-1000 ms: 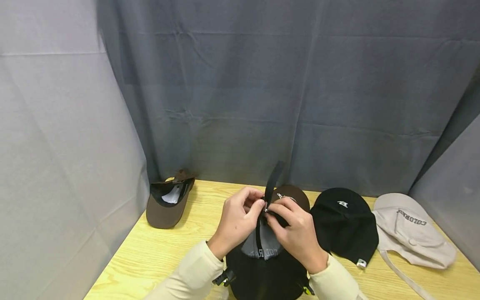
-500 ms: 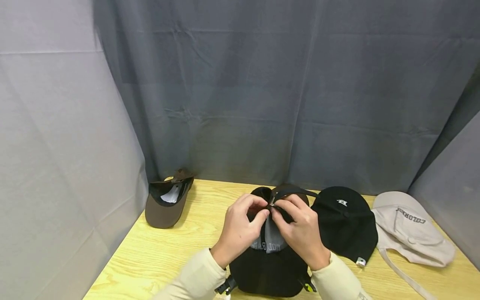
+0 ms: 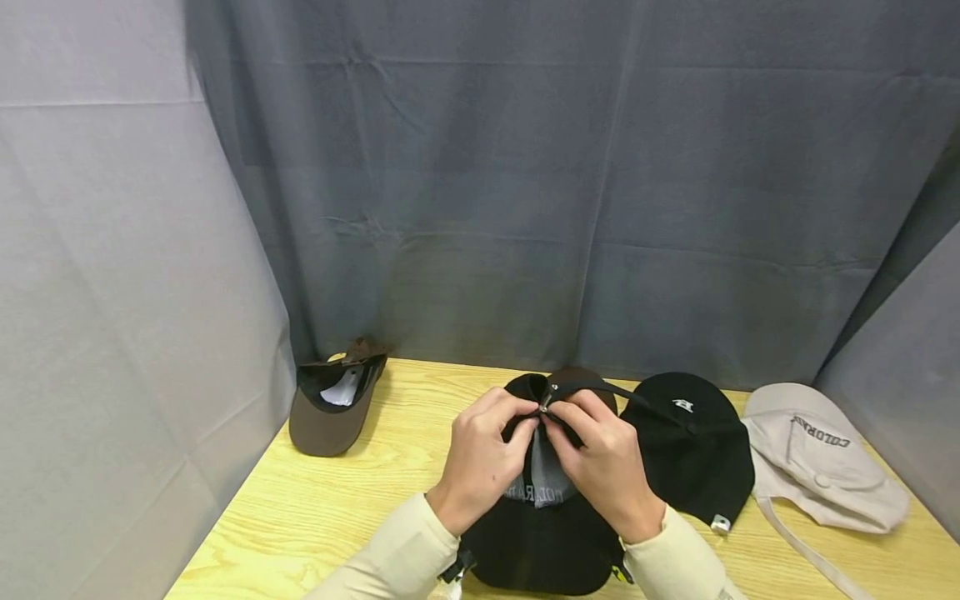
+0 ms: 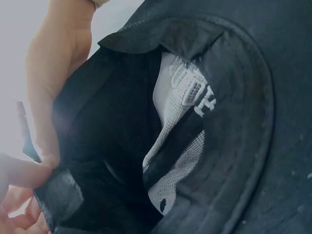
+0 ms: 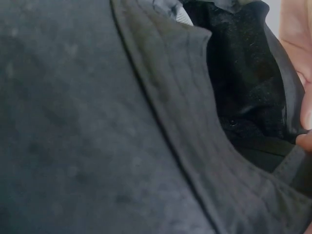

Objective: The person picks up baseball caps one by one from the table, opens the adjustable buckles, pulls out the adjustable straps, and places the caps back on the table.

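A black cap (image 3: 536, 554) is held with its brim toward me and its inside facing up. Grey lining with mirrored lettering (image 3: 551, 493) shows inside, and the left wrist view also shows pale mesh lining (image 4: 178, 105). At the cap's back edge, my left hand (image 3: 483, 458) pinches the band beside a small metal buckle (image 3: 545, 407). From the other side, my right hand (image 3: 609, 467) pinches the band by the same buckle. A loose black strap (image 3: 618, 389) runs from there to the right above my right hand. Fingertips partly hide the strap's path through the buckle.
A brown cap (image 3: 330, 425) lies at the left, opening up. Another dark brown cap (image 3: 592, 379) is mostly hidden behind my hands. On the right of the wooden table (image 3: 300, 525) are a black cap (image 3: 682, 450) and a beige cap (image 3: 817, 458) with a trailing strap.
The strap stood upright one second ago and now lies over to the right. Both hands shifted slightly right and keep pinching at the buckle.
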### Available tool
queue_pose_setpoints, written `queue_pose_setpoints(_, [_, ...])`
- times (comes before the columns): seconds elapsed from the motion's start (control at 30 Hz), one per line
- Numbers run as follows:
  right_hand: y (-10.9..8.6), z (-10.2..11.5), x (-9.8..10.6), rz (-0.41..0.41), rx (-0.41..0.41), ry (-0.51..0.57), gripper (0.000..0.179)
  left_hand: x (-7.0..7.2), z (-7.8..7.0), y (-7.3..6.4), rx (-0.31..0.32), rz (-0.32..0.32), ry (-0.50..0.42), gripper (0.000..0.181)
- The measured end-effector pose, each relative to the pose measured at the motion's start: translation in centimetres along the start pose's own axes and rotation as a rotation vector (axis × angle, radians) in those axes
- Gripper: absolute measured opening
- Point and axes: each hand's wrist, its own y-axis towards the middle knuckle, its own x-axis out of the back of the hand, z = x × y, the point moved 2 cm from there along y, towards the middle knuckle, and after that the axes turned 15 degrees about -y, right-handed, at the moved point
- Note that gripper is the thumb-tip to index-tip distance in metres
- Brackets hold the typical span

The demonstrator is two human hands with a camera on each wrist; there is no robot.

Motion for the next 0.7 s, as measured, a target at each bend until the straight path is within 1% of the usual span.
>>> queue_pose_setpoints(0.1, [0.20, -0.04, 0.00, 0.002, -0.002, 0.010, 0.012, 0.09, -0.04, -0.03, -0.008, -0.002, 0.014, 0.012])
queue_pose_setpoints(0.17, [0.35, -0.16, 0.01, -0.012, -0.017, 0.017, 0.013, 0.12, -0.07, -0.09, -0.004, 0.002, 0.025, 0.012])
queue_pose_setpoints(0.3, [0.59, -0.42, -0.02, -0.055, -0.055, 0.021, 0.027, 0.08, -0.12, -0.28, 0.003, 0.013, 0.048, 0.012])
queue_pose_setpoints(0.4, [0.66, -0.45, -0.14, -0.074, -0.053, 0.027, 0.032, 0.02, -0.09, -0.34, 0.012, 0.021, 0.056, 0.012])
queue_pose_setpoints(0.6, [0.50, -0.13, -0.18, -0.042, -0.047, 0.031, 0.018, -0.06, -0.12, -0.12, 0.027, 0.037, 0.048, 0.012])
queue_pose_setpoints(0.7, [0.48, 0.03, -0.10, -0.023, -0.050, 0.030, 0.015, -0.10, -0.14, 0.07, 0.017, 0.032, 0.056, 0.012])
